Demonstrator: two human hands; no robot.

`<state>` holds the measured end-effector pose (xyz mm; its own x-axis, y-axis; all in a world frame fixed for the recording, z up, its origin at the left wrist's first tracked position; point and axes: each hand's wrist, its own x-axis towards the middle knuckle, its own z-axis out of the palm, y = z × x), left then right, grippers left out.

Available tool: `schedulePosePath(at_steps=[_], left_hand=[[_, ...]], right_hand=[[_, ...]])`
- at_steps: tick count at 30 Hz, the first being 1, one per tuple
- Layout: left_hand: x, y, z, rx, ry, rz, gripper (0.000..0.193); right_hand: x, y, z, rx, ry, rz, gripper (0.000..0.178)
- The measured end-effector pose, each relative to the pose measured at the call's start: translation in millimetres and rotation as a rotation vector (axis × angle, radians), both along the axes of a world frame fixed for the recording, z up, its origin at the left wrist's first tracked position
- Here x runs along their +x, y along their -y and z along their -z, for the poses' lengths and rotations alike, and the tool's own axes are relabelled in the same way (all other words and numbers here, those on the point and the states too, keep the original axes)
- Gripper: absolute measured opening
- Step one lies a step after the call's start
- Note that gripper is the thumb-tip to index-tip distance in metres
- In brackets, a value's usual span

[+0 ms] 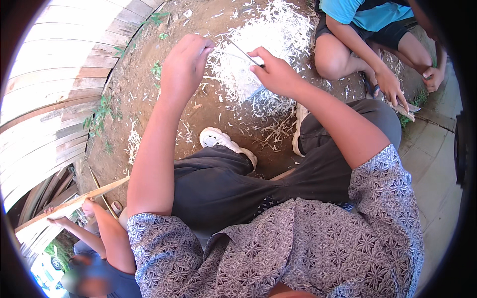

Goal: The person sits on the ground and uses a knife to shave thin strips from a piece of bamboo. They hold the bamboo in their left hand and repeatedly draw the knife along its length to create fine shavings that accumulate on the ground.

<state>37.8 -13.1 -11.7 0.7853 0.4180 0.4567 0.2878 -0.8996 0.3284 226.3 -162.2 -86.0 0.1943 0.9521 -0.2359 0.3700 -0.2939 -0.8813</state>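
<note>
Both my arms reach out over a heap of pale wood shavings (pixel 271 42) on the ground. My left hand (pixel 186 62) is closed with the fingertips pinched together at the heap's left edge. Whatever it may hold is too small or hidden to make out. My right hand (pixel 278 72) is closed on a slim knife (pixel 242 51), its thin dark blade slanting up and left over the shavings toward my left hand. The two hands are apart, and the knife's handle is mostly covered by my fingers.
At the right, a person in a blue shirt holds a wood piece (pixel 401 110) low over paving (pixel 432 144). Lower left, another person grips a long wooden strip (pixel 74 203). A plank wall (pixel 59 74) curves along the left. My white shoes (pixel 218 138) rest on brown soil.
</note>
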Motion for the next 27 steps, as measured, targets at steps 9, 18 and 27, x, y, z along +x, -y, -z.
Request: schedulePosePath(at_steps=[9, 18, 27], left_hand=[[2, 10, -5, 0.042, -0.09, -0.012, 0.013], [3, 3, -3, 0.056, -0.119, -0.039, 0.008], [3, 1, 1, -0.094, -0.118, -0.067, 0.013]], right_hand=[[-12, -4, -6, 0.022, 0.082, -0.068, 0.031], [15, 2, 13, -0.065, 0.068, -0.023, 0.034], [-7, -10, -17, 0.036, -0.147, -0.003, 0.036]])
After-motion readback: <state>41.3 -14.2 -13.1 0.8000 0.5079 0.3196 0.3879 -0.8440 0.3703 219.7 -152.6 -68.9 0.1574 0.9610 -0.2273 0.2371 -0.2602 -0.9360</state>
